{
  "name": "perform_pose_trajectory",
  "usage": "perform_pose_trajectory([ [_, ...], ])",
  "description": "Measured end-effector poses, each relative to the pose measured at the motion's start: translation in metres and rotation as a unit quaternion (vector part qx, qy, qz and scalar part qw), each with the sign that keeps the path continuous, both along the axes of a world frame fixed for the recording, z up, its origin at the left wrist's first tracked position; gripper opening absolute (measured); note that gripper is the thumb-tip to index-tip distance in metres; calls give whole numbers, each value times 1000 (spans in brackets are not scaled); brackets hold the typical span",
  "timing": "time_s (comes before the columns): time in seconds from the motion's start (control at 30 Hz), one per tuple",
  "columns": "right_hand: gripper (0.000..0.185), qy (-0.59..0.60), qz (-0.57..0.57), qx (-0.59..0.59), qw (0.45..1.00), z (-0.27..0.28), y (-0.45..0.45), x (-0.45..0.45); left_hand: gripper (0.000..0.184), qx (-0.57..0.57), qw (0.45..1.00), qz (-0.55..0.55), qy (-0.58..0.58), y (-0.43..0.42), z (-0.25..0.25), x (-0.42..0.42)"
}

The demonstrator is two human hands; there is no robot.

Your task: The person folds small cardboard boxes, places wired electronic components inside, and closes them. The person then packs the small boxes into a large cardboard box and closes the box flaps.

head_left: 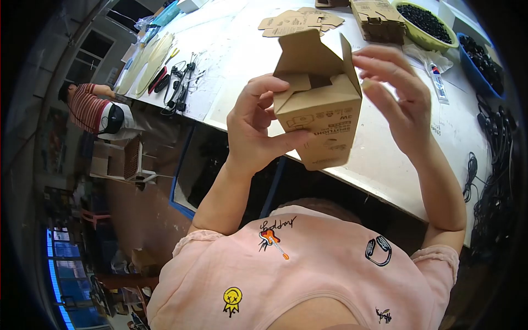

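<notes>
fingers of the left hand (247,126) grip a cardboard box (324,124) from its left side, with the thumb pressed across the printed near face and the index finger bent over the top left edge. the right hand (406,104) is on the box's right side, its fingers parted from the thumb and slightly bent; their tips are at the raised right flap, though i cannot tell whether they touch it. the box is held up over the near edge of the white table (236,82), its top open and tilted, with a tall flap standing at the far side and a smaller one folded inward at the left. dark print on its walls includes the word spotlight.

on the far part of the table, beyond the box, lies a flat cardboard blank (300,22), and to the right of that a stack of folded cartons (379,25). further right stands a yellow-green bowl (452,43) filled with small black parts, and nearer, a blue basin (488,88) with more black pieces. a clear plastic bag (432,56) and a blue-and-white tube (438,85) lie near the bowl. black cables (495,148) are heaped along the right side. on the left part of the table are red-handled pliers (157,80) and black cords (177,85). at the far left, a person in a striped top (88,104) is beside the table.
</notes>
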State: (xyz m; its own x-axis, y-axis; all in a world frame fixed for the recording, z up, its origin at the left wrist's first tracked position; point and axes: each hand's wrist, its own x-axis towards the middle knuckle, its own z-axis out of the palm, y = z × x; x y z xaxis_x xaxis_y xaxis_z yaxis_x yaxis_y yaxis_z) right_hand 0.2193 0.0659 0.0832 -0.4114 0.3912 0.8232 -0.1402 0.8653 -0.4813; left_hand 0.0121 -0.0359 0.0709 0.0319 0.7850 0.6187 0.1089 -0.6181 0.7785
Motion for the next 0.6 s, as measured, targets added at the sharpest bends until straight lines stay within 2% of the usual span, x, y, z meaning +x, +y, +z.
perform_pose_trajectory([
  [0.1, 34, 17, 64, 22, 998, -7, 6, -6, 63, 2, 999, -36, -30, -2, 2, -2],
  [0.23, 33, 63, 137, -142, 978, -9, -11, -10, 65, 2, 999, -29, -41, -10, 3, 3],
  [0.3, 33, 18, 152, -77, 985, -7, -11, -8, 64, 5, 999, -39, -37, -15, 3, -1],
  [0.4, 28, -81, 184, 2, 980, -1, -10, -6, 61, -55, 995, -70, -40, -29, 3, -6],
  [0.47, 24, -93, 220, -66, 969, -4, -20, -10, 58, -67, 996, -40, -33, -39, -1, -7],
  [0.6, 23, -175, 127, 16, 976, 4, -38, -11, 56, -80, 997, -5, -7, -59, -7, -11],
])
